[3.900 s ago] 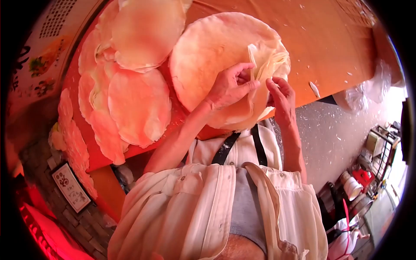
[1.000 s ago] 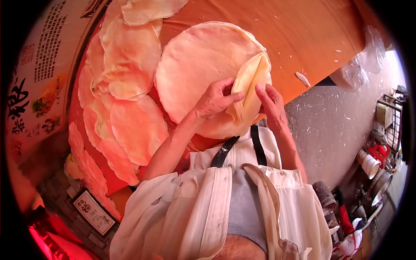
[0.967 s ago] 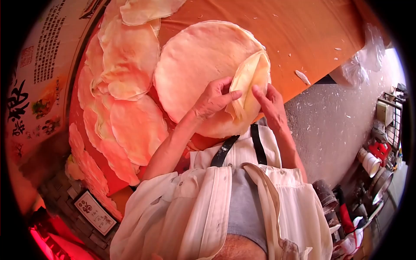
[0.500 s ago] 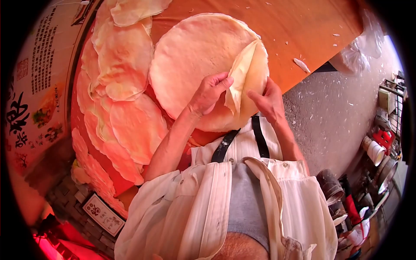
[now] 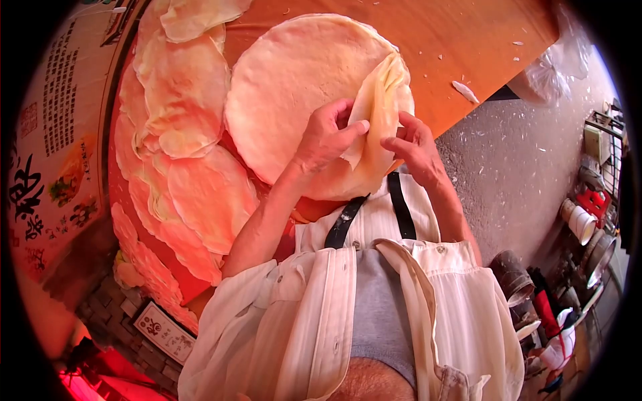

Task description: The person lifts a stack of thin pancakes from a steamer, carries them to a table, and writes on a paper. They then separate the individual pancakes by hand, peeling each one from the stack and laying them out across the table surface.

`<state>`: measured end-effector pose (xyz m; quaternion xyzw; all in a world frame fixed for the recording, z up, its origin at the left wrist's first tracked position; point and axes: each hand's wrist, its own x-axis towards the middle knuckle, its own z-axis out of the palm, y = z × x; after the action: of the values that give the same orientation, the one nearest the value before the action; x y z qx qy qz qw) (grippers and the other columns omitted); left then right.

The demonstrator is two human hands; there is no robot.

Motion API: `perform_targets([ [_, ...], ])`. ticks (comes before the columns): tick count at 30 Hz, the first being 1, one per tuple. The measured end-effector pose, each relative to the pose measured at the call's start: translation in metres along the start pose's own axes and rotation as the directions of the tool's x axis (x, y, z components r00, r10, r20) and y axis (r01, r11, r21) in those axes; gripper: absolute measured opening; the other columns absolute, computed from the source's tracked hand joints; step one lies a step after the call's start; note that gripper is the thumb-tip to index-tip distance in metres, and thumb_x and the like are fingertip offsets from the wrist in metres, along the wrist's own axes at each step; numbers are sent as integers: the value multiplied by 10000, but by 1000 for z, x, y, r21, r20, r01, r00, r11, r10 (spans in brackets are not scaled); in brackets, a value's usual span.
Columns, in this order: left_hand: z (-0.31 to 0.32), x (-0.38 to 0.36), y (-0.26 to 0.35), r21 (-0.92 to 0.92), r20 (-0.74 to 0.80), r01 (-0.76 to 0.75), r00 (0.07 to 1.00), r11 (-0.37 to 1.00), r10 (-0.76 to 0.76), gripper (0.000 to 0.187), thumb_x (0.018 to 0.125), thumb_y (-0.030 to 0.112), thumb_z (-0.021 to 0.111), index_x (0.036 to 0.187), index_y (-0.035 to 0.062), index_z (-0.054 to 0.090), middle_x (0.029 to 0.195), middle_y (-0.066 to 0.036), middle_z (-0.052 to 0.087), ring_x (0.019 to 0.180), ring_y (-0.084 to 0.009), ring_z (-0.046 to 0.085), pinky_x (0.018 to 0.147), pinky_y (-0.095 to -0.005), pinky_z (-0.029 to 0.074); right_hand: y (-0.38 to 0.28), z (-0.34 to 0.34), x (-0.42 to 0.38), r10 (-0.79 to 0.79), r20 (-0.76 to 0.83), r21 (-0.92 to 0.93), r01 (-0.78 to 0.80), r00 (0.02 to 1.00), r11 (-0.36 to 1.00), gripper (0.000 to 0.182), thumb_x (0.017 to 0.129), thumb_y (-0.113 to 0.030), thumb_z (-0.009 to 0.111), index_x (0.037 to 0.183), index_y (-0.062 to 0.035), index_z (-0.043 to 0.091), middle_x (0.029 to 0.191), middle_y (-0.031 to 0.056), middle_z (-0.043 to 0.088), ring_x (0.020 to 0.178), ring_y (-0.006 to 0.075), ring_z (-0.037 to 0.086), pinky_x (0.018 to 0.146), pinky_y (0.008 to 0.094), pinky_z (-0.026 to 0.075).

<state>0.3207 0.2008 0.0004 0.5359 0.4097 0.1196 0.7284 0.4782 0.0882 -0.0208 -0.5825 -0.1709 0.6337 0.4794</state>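
A thick round of pale flat sheets (image 5: 287, 87) lies on the orange table. On its right side a thin yellowish sheet (image 5: 380, 100) is lifted and folded into creases. My left hand (image 5: 331, 134) pinches the left edge of this thin sheet between thumb and fingers. At the sheet's right edge is my right hand (image 5: 416, 148), with its thumb and fingers curled close together on the edge. Overlapping loose thin sheets (image 5: 180, 93) spread out to the left of the round.
The orange table (image 5: 468, 40) carries small flakes and a white scrap (image 5: 465, 91). A clear plastic bag (image 5: 548, 80) hangs by its right corner. Buckets (image 5: 576, 220) and pans stand on the floor at right. A printed banner (image 5: 50, 134) is at far left.
The thin sheet is gathered into a narrower, more creased fold. My right hand has moved up slightly and its fingers have curled in to the sheet. The view has shifted a little.
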Motion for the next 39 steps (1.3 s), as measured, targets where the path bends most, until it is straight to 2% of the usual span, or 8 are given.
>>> perform_targets([
  [7,12,1,17,272,-34,-37,998,961,48,371,870,185,687,1146,-40,584,1016,-50,641,901,-97,595,775,-236,495,-12,11,-5,-32,69,-38,35,997,999,481,830,-167,710,1218,51,526,770,31,637,669,62,574,571,208,422],
  [13,2,0,4,-19,12,13,1000,1000,-13,316,879,139,652,1131,-41,588,982,-47,647,849,-85,592,745,-236,499,2,0,-7,-13,25,129,10,1000,992,470,825,-173,693,1224,13,528,818,36,660,708,87,603,592,222,445],
  [17,-1,3,-7,173,-73,-38,996,984,51,244,848,75,595,1063,-41,612,923,-60,661,800,-90,596,717,-251,498,-7,2,-13,-7,-48,149,14,999,989,486,793,-234,692,1175,32,553,825,89,670,719,147,626,623,268,481],
  [20,10,4,-3,254,-121,-38,990,966,71,209,805,80,582,963,-44,638,830,-100,681,737,-115,612,685,-284,505,-7,14,2,-203,-256,-354,104,945,929,489,760,-261,703,1104,63,576,824,144,672,742,205,645,671,317,510],
  [24,-11,4,-4,324,-127,-30,989,946,75,239,795,68,600,1001,-48,638,827,-110,681,750,-129,630,680,-281,506,6,10,17,-349,-282,-263,278,894,924,457,738,-149,667,1116,89,571,913,192,686,860,228,671,789,329,522],
  [26,-35,-11,20,-160,-129,-42,991,986,21,265,812,17,613,1068,-55,615,921,-72,672,797,-111,626,713,-250,509,10,-3,17,-226,-214,-105,207,950,973,459,735,-91,651,1154,77,564,1027,147,674,933,190,651,821,313,514],
  [34,-122,-78,177,125,-295,-210,925,970,238,393,811,43,624,1187,-57,570,1024,-99,675,860,-139,660,762,-271,540,2,-5,16,-81,-194,-6,81,978,997,382,732,-55,644,1090,56,567,975,93,658,848,146,628,765,278,508],
  [39,-148,-33,292,172,-187,-281,932,944,311,286,836,85,618,1092,-41,594,984,-140,674,826,-188,680,731,-257,554,-2,-5,16,-81,-185,-25,78,979,997,379,721,-40,647,1079,49,564,971,90,654,848,150,627,775,283,508],
])
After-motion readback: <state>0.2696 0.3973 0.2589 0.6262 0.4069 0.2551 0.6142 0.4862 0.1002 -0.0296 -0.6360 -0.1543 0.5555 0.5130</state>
